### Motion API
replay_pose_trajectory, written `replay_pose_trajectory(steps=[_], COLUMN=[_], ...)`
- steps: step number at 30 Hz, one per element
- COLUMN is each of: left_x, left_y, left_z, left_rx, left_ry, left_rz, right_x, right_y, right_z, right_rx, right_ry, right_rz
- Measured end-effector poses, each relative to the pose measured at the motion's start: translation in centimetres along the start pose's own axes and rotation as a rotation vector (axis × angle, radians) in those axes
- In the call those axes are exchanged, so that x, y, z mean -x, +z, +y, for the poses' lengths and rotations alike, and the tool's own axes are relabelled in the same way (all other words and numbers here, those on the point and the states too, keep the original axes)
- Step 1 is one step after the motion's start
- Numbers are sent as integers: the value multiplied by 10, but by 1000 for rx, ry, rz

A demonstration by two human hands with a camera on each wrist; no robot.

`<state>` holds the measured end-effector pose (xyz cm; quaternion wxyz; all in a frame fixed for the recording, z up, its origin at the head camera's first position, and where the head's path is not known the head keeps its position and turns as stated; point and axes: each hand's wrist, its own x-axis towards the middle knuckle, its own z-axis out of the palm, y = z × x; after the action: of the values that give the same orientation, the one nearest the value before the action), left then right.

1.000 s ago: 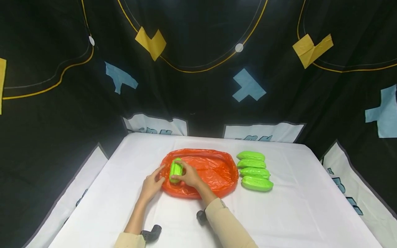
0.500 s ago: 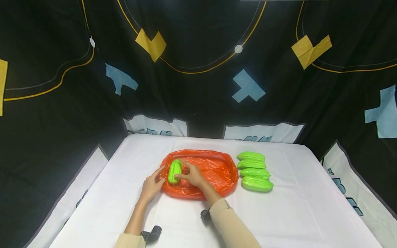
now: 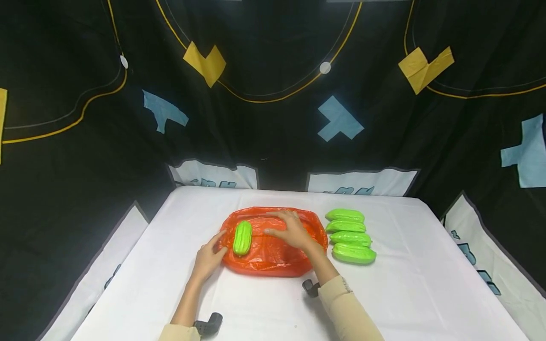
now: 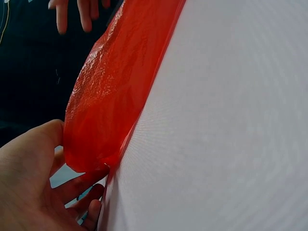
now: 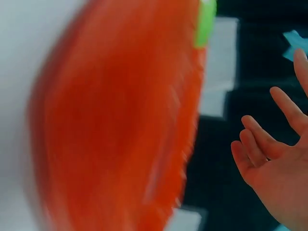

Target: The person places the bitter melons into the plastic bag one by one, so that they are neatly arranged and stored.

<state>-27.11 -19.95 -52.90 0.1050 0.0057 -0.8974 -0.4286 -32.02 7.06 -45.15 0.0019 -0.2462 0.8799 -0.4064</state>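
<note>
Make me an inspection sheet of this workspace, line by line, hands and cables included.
Surface: white-covered table, lightly creased.
Job's things: one green cucumber-like vegetable lies in the open red plastic bag, toward its left end; four more vegetables lie in a row right of it.
Clutter: nothing seen.
Hands: left hand touches the bag's left end; right hand is over the bag, fingers spread, holding nothing.
Cables: none plainly seen.
Surroundings: black backdrop with yellow and blue shapes.
</note>
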Motion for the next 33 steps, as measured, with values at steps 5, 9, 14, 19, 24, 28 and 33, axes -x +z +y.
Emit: replay_pose_trajectory(steps=[5,9,14,19,24,28,33], left_x=[0,3,4,3,5,6,5], left_y=[0,-1,-1,0,1,1,0], left_z=[-1,0,1,0,-1,-1,1], left_rx=[-10,-3,16,26,14,10,15], left_ry=[-11,-19,-23,-15,-16,-13,-2], left_rz=[-5,-9,-9,0,-1,5,11], right_x=[18,40,70,94,116,127,133], right_y=[-38,-62,-84,-100,-107,-110,-111], right_z=[4,15,39,70,97,110,119], right_rx=[64,19,-44,-38,26,49,31], right_ry=[-57,-53,-8,64,155,146,148], right_rz=[82,134,168,218,246,234,187])
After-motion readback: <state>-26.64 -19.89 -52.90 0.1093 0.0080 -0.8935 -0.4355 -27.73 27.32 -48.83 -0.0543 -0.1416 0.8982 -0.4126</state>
